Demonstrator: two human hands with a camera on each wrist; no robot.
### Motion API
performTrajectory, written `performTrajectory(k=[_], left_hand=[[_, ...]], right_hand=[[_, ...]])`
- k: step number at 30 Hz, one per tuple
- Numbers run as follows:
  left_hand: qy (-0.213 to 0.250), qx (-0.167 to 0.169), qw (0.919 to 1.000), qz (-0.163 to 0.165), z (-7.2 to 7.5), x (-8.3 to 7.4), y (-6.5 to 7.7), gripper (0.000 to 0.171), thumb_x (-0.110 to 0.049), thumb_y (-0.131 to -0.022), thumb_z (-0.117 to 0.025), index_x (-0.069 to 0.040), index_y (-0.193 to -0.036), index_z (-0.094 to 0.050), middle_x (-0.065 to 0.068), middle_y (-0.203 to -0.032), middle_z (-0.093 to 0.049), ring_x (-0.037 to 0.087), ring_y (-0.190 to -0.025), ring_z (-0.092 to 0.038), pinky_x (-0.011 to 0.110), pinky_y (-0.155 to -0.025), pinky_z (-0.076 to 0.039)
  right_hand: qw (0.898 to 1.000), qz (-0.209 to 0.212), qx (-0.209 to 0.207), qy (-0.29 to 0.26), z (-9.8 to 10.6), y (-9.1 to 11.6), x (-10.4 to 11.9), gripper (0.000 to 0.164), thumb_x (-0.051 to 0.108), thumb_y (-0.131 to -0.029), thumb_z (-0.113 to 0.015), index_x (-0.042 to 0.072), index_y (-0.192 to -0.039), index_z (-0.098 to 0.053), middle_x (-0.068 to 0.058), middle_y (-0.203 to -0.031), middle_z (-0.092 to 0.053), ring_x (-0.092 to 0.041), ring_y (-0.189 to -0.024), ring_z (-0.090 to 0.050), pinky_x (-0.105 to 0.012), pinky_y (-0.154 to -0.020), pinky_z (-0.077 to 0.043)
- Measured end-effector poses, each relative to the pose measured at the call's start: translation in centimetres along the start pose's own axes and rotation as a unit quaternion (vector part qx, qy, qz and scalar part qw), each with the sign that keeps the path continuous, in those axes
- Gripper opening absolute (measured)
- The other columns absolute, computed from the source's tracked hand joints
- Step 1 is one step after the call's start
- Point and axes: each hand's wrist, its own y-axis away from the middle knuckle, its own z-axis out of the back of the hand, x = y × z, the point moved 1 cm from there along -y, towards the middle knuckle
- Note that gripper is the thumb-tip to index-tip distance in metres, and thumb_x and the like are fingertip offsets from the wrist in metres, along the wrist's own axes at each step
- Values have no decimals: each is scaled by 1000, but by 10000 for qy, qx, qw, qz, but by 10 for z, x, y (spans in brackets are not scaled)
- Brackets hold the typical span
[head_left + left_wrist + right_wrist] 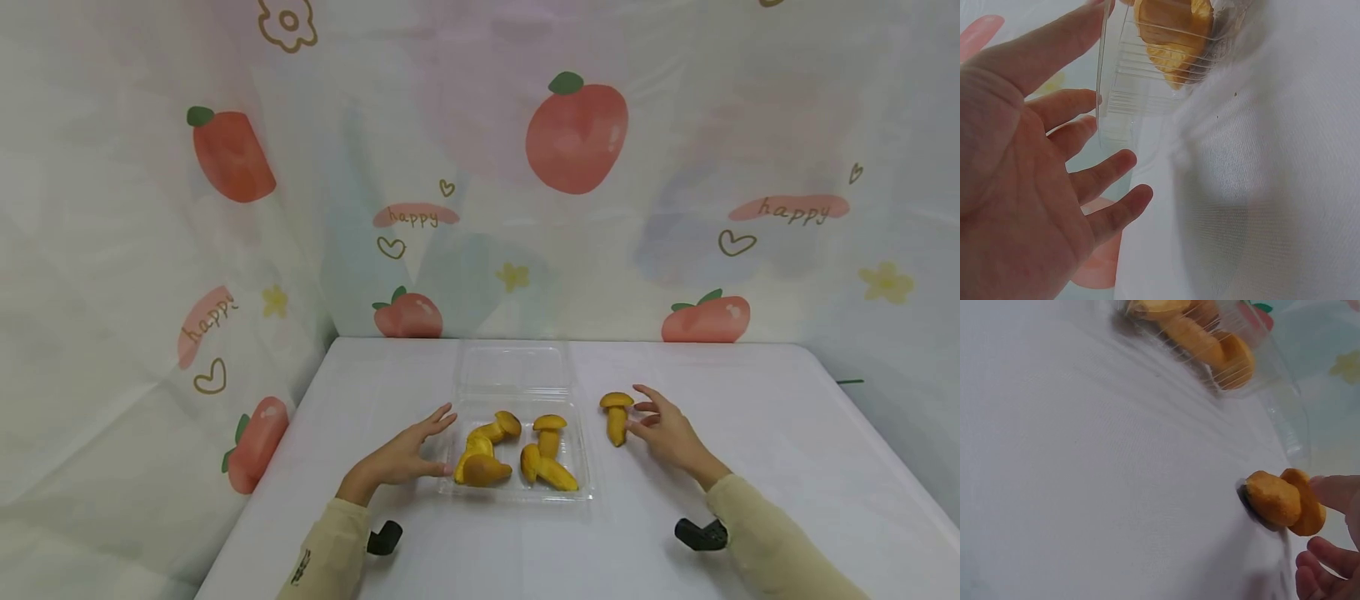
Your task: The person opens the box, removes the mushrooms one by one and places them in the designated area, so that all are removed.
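In box (517, 497): some mushrooms (558, 476) | out: one mushroom (617, 422) | left hand (403, 456): spread, empty | right hand (671, 435) beside it: loose, no grip

a pale backdrop (480, 125) with printed red fruit (577, 140) stands behind a white table (532, 550).

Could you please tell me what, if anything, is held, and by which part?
Nothing is clearly held: the left hand spreads at the side of the box; the right hand is by the cap of the loose mushroom, its grip unclear.
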Motion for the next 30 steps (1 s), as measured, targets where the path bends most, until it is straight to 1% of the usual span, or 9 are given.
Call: performTrajectory(k=[5, 11, 14, 16, 20, 23, 26, 30], left_hand=[[175, 43, 9998, 35, 0, 3, 1, 86, -24, -90, -78, -10, -160, -29, 11, -172, -11, 39, -158, -13, 66, -123, -19], [172, 85, 9998, -19, -1, 2, 1, 87, -27, -90, -78, -9, -160, -30, 13, -172, -11, 40, -158, -13, 66, -122, -19], [148, 63, 9998, -65, 0, 1, 0, 87, -27, -90, -78, -7, -159, -30, 14, -172, -11, 41, -157, -14, 66, -122, -19], [116, 42, 9999, -63, 1, 1, 0, 87, -28, -90, -78, -8, -159, -30, 13, -172, -11, 40, -157, -14, 66, -122, -20], [101, 12, 9999, -60, 1, 2, -1, 88, -31, -89, -79, -9, -160, -31, 11, -172, -12, 39, -158, -14, 65, -123, -20], [135, 32, 9999, -56, 1, 2, 0, 88, -31, -89, -79, -10, -160, -30, 11, -172, -11, 39, -158, -13, 65, -123, -19], [129, 11, 9999, -80, 0, 3, 0, 88, -31, -89, -79, -10, -160, -30, 12, -172, -11, 39, -158, -14, 65, -123, -20], [66, -66, 9999, -86, -1, 4, 0, 88, -31, -88, -79, -10, -159, -31, 11, -172, -13, 39, -157, -16, 65, -122, -21]], right_hand=[[9998, 136, -104, 53, 3, 6, 8, 67, 18, -98, -65, -2, -153, -32, -38, -138, -52, -50, -118, -57, -58, -92, -55], [9988, 339, -318, -122, 1, 15, 22, 63, 18, -99, -64, -1, -152, -35, -36, -138, -53, -48, -119, -56, -59, -93, -54], [9976, 526, -401, -207, -2, 19, 31, 61, 16, -99, -65, -1, -151, -37, -35, -136, -55, -47, -117, -58, -56, -91, -55], [9963, 684, -433, -276, -5, 20, 37, 60, 14, -98, -65, 0, -150, -39, -34, -135, -56, -46, -116, -59, -52, -89, -57], [9940, 918, -477, -343, -8, 23, 47, 58, 13, -98, -65, 1, -149, -42, -29, -134, -59, -44, -116, -59, -35, -84, -57], [9924, 1070, -473, -381, -12, 27, 56, 56, 14, -98, -65, 3, -148, -44, -25, -132, -61, -42, -116, -59, -27, -82, -53], [9902, 1235, -480, -432, -16, 31, 64, 54, 15, -98, -65, 4, -147, -46, -21, -128, -62, -39, -113, -59, -27, -82, -53], [9890, 1359, -425, -404, -22, 36, 76, 53, 18, -98, -66, 6, -147, -48, -20, -128, -63, -37, -111, -58, -32, -84, -55]])
